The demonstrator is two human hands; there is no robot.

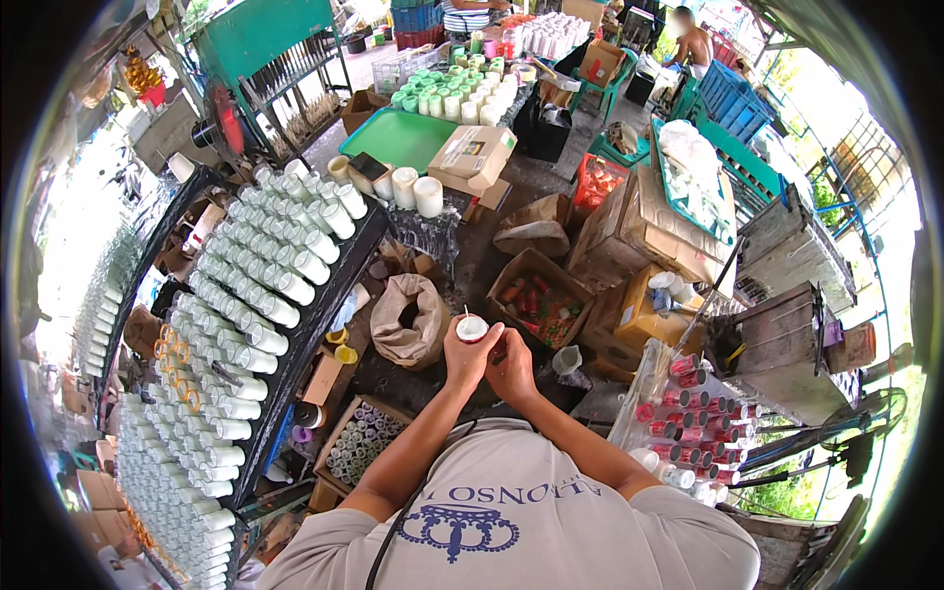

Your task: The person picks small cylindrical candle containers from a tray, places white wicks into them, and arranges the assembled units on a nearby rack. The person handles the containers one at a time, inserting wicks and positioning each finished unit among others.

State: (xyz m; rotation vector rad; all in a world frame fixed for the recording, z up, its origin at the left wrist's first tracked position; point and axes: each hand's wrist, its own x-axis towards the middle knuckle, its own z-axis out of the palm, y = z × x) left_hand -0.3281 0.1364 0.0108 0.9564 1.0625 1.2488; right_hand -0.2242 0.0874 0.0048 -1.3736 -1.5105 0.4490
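Note:
In front of my chest, a small white candle (472,328) with a thin wick standing up from its top sits in my left hand (466,360). The fingers of that hand are wrapped round it, so most of its side is hidden. Close against it is my right hand (509,366), its fingers curled in. Whatever those fingers may hold is too small and dark to make out.
On my left a black-edged table (339,290) carries rows of white-filled glasses (261,336). Ahead stand an open paper sack (408,320) and a carton of red pieces (539,295). Red-and-dark cups (693,423) stand at right. A person (691,44) is far off.

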